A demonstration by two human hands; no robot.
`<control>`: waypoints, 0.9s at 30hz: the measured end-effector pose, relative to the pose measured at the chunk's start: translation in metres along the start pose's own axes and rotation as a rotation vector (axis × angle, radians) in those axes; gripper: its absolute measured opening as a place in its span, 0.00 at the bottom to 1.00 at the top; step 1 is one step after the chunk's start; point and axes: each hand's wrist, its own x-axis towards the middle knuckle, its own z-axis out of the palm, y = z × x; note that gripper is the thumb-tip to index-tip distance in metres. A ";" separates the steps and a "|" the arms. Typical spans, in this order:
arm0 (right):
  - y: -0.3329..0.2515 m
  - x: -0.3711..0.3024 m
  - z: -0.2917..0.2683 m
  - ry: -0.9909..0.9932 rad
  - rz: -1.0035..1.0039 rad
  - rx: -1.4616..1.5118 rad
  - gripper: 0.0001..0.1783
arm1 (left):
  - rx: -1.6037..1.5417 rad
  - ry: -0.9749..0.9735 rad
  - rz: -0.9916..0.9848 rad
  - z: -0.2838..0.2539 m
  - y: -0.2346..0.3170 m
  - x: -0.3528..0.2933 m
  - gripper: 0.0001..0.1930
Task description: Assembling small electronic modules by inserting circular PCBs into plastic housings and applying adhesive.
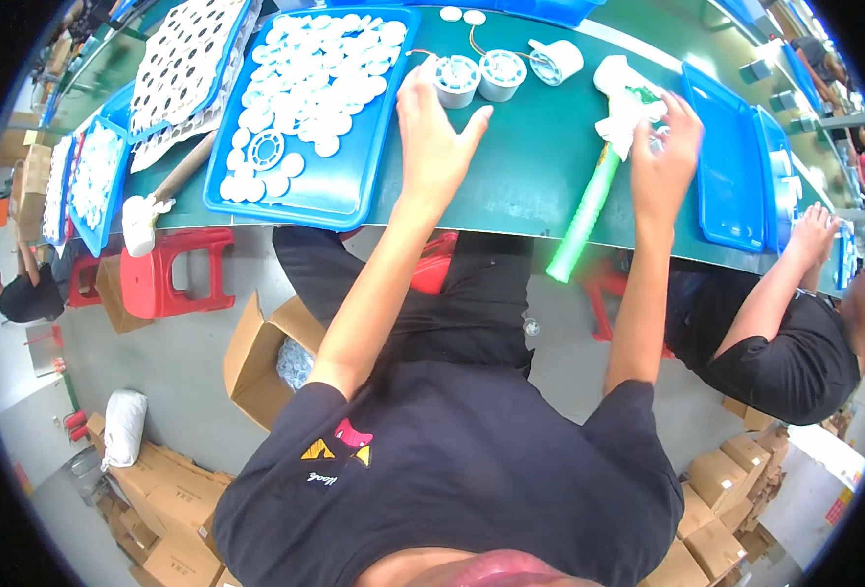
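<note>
My left hand point(435, 147) is at the far middle of the green table, thumb spread away from the fingers. Its fingertips are beside a round white slotted housing point(455, 80), perhaps touching it. A second such housing point(501, 76) stands just right of it, with thin wires behind. Further right, a white cup-shaped part point(557, 63) lies tipped over. My right hand point(665, 152) is bent with thumb and fingers apart, close to a mallet point(594, 201) with a green handle and a white-wrapped head. A small whitish patch shows between these fingers; I cannot make it out.
Left of my arm, a blue tray point(354, 186) holds many white discs and one slotted ring. Another mallet point(173, 181) lies beyond it. At right are a blue tray point(721, 186) and a co-worker's hand point(814, 235). Red stools point(173, 279) and an open carton point(256, 367) stand below.
</note>
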 end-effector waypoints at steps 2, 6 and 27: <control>-0.024 0.027 0.031 -0.139 -0.176 0.004 0.29 | -0.029 -0.064 -0.047 0.004 0.000 0.007 0.45; 0.006 0.060 0.111 -0.521 -0.245 -0.207 0.37 | -0.130 -0.168 -0.129 0.001 0.010 0.002 0.41; 0.006 0.086 0.133 -0.306 -0.475 0.069 0.15 | -0.279 -0.564 0.042 -0.065 0.019 -0.021 0.37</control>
